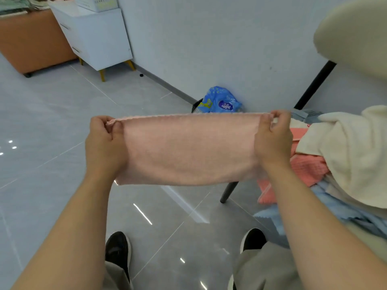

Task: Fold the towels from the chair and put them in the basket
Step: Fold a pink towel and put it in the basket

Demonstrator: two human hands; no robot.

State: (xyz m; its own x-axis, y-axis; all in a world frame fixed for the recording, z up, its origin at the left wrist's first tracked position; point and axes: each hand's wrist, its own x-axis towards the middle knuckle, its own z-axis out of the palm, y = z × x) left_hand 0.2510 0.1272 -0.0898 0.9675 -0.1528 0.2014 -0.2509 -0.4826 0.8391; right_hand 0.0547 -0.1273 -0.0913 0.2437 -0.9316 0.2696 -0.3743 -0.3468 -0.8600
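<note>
**1. Pale pink towel** (188, 149): you are holding it stretched flat in the air at the centre of the view, above the glossy grey tiled floor (52, 122). Its top edge is pulling taut between your two hands, and its lower edge is hanging in a shallow curve. It is touching neither chair nor floor.

**2. Left hand** (104, 141): it is pinching the towel's top corner at 9 o'clock, with the thumb pressing the cloth against curled fingers.

**3. Right hand** (272, 139): it is pinching the opposite top corner at 3 o'clock, with the fingers curling over the hem.

**4. Chair** (351, 32): it is standing at 3 o'clock of the towel. Its cream backrest is reaching up to 1 o'clock, and its black legs are showing behind and below the towel.

**5. Pile on the chair seat:**
- A cream towel (345, 155) is lying on top.
- A coral towel (307, 166) is spilling out beneath it toward your right wrist.
- A light blue towel (335, 212) is hanging off the seat's front at 4 o'clock.

**6. Blue printed bag** (222, 100): it is sitting against the wall at 12 o'clock, just beyond the towel's top edge.

**7. White cabinet** (98, 36): it is standing on yellow legs at 11 o'clock, well apart from the towel.
- A white slotted basket (96, 3) is resting on top of it, cut by the frame edge.
- An orange-brown unit (31, 42) is standing beside it at 10 o'clock.

**8. Dark shoes** (118, 250): you are wearing these, and they are showing on the tiles at 6 o'clock, below the towel.
</note>
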